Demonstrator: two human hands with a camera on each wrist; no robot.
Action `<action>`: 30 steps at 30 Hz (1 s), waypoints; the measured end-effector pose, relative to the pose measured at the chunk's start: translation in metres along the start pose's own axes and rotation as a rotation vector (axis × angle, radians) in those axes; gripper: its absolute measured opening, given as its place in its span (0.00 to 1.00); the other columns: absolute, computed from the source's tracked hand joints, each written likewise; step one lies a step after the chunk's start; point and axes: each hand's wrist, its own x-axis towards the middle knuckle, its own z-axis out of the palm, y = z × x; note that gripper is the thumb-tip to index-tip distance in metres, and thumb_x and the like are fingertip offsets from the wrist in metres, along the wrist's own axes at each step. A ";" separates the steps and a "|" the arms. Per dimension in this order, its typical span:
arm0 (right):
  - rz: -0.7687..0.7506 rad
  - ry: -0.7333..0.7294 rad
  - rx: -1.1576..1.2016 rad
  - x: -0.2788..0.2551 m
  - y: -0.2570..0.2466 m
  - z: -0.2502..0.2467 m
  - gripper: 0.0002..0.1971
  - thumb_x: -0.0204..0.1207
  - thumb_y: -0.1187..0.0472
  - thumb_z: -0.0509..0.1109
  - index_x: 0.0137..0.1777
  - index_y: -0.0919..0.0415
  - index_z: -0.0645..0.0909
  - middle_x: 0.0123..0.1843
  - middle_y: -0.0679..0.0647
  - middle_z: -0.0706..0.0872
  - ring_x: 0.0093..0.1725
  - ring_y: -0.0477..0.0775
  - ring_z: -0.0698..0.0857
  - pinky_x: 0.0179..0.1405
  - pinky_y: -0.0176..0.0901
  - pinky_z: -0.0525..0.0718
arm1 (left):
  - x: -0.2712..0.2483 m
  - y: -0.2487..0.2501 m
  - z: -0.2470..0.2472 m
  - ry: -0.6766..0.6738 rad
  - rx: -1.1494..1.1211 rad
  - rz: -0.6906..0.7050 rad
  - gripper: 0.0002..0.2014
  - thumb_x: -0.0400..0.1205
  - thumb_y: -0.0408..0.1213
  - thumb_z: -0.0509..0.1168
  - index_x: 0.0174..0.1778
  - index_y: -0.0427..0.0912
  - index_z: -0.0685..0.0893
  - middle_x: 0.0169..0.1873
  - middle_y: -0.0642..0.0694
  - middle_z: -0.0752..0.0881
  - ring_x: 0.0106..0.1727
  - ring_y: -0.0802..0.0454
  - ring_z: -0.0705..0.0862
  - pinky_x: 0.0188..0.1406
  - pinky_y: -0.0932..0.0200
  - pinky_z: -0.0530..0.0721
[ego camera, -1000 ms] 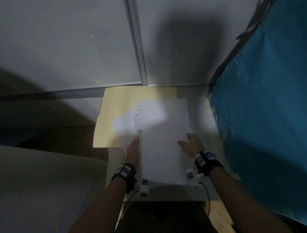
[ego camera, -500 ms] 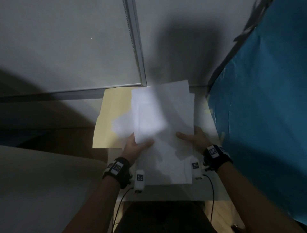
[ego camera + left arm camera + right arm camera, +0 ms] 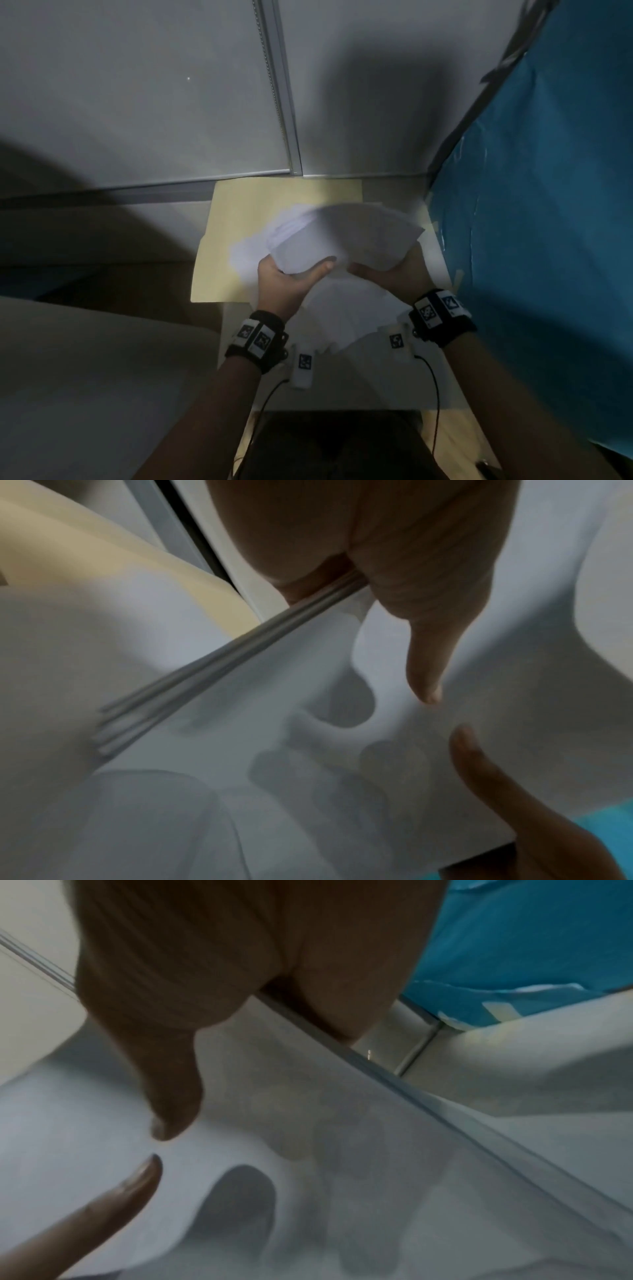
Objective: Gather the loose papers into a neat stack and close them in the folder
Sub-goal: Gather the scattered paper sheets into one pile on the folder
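The papers (image 3: 346, 240) are up off the tabletop (image 3: 394, 383), a bundle held above the near edge of the open manila folder (image 3: 239, 219). The left hand (image 3: 287, 284) pinches the bundle's near-left corner, thumb on top, fingers underneath; the right hand (image 3: 394, 277) clamps the near-right corner the same way. Sheet edges look staggered in the left wrist view, so the stack isn't squared yet. One more sheet (image 3: 342, 315) lies on the tabletop just nearer than the folder. Judging by this, gathering is nearly done; squaring, laying in and closing the folder remain.
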 end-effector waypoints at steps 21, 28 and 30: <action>0.419 -0.043 -0.430 0.061 0.105 -0.001 0.35 0.72 0.53 0.84 0.74 0.70 0.77 0.67 0.64 0.86 0.64 0.68 0.87 0.54 0.48 0.83 | 0.012 -0.130 -0.039 0.188 0.640 -0.589 0.47 0.61 0.30 0.91 0.76 0.37 0.77 0.72 0.34 0.81 0.72 0.29 0.84 0.66 0.39 0.90; 0.357 0.051 -0.281 0.053 0.124 -0.002 0.39 0.66 0.49 0.86 0.74 0.62 0.76 0.68 0.58 0.85 0.59 0.59 0.87 0.59 0.52 0.87 | 0.020 -0.126 -0.025 0.329 0.613 -0.425 0.43 0.72 0.46 0.85 0.83 0.39 0.78 0.75 0.32 0.78 0.75 0.27 0.79 0.76 0.33 0.82; 0.344 0.117 -0.226 0.050 0.121 0.003 0.44 0.65 0.55 0.89 0.78 0.61 0.70 0.69 0.59 0.82 0.60 0.57 0.83 0.59 0.49 0.84 | 0.025 -0.124 -0.021 0.336 0.482 -0.444 0.54 0.65 0.58 0.88 0.83 0.36 0.76 0.76 0.34 0.78 0.76 0.31 0.80 0.78 0.34 0.83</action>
